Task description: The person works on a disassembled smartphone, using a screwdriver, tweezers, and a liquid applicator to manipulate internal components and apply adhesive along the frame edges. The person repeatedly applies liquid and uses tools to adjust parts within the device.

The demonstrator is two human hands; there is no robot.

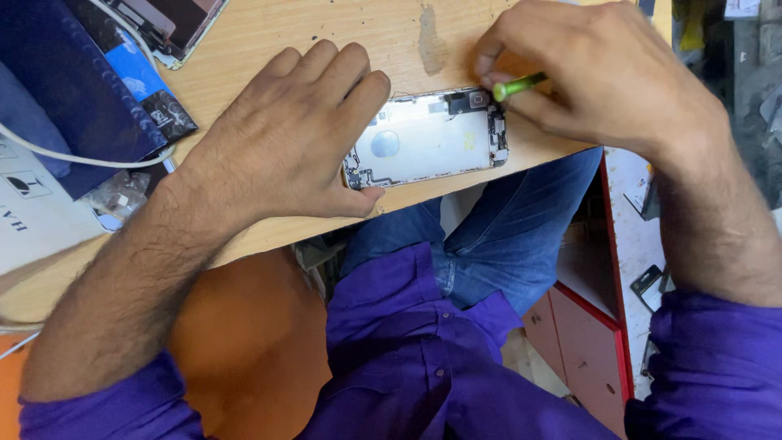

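I look down on a wooden workbench [269,33] with its near edge running above my lap. Lying on it near that edge is an opened phone housing [428,138], silver inside, its long axis running left to right, slightly tilted. My left hand [281,138] lies flat across the housing's left end, fingers together and pressing down, thumb along the lower edge. My right hand [586,73] sits just beyond the housing's right end, fingers pinched around a small green-handled tool [519,84] whose tip meets the dark components at the top right corner. That right hand is nearest the working corner. A white cable [73,156] crosses dark blue packaging [65,90] at far left.
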